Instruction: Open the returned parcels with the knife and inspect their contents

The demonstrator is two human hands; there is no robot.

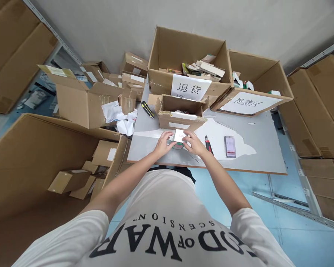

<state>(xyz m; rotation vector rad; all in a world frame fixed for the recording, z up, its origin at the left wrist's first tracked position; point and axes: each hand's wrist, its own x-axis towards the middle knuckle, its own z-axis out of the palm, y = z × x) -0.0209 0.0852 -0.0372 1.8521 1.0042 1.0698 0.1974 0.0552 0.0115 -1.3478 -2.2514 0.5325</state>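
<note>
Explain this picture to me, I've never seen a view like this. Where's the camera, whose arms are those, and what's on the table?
The camera sits on a person's head and looks down, so the arms are their own. The left hand and right hand together hold a small white box at the near edge of a grey table. Just beyond it stands an open small carton. A red-handled cutter lies right of the hands and a yellow-and-black cutter lies farther back on the left. Two big cartons with paper signs stand at the back, holding boxed goods. More cartons fill the floor and shelves around.
</note>
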